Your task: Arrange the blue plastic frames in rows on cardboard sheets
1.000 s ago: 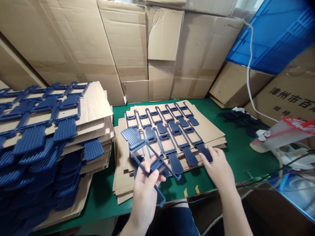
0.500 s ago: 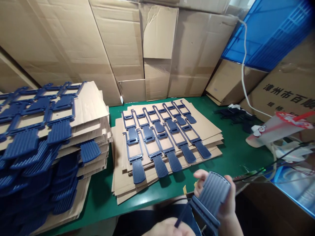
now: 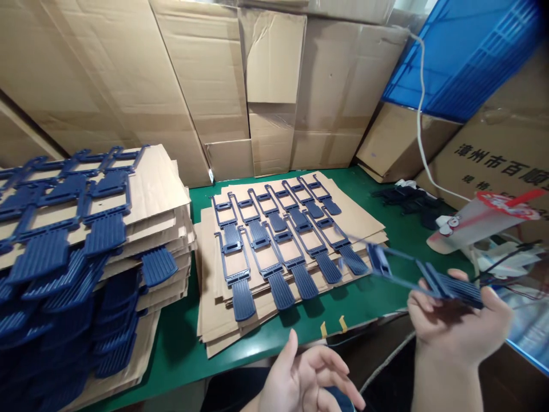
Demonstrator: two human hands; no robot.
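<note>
My right hand (image 3: 461, 320) grips a dark blue plastic frame piece (image 3: 435, 280) by its ribbed flap, to the right of the table's front edge. The piece is a thin open frame with a crossbar, its far end blurred and pointing left over the cardboard sheets. Palm up, with fingers apart and nothing in them, my left hand (image 3: 315, 377) hovers below the table edge. In front of it, two rows of matching frame pieces (image 3: 281, 289) lie on a stack of cardboard sheets (image 3: 206, 269), their ribbed flaps toward me.
On the left rises a taller pile of cardboard sheets (image 3: 163, 189) layered with more blue pieces (image 3: 38, 254). A plastic cup with a red lid (image 3: 467, 223), dark parts (image 3: 403, 200) and cables are at the right. Cardboard panels (image 3: 343, 86) wall the green table (image 3: 180, 343).
My right hand has moved right and up with the frame piece, which has turned from upright flap to pointing left. My left hand has let go of it and opened.
</note>
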